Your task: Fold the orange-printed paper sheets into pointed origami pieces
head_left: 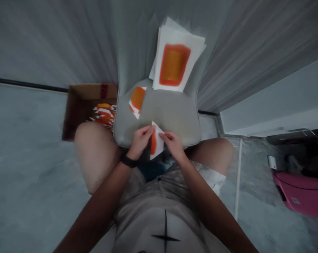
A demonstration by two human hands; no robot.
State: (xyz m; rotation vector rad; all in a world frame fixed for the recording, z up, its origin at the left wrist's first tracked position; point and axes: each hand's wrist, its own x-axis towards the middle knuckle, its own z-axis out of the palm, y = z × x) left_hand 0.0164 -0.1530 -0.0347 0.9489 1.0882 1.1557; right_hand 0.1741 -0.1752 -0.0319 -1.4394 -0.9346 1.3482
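Between my two hands is a folded sheet of paper (158,142), white with an orange-red printed area on its left part and a pointed top. My left hand (141,140) pinches its left edge near the top. With thumb and fingers, my right hand (172,143) grips its right edge. The paper is held upright at the front edge of a grey chair seat (174,110). Just beyond my left hand, a folded orange-and-white paper piece (137,100) lies on the seat.
A stack of white sheets printed with an orange rectangle (174,65) rests at the back of the chair. An open cardboard box (69,116) on the left floor holds several folded orange-and-white papers (104,112). A pink case-like object (303,195) with a cable lies at the far right.
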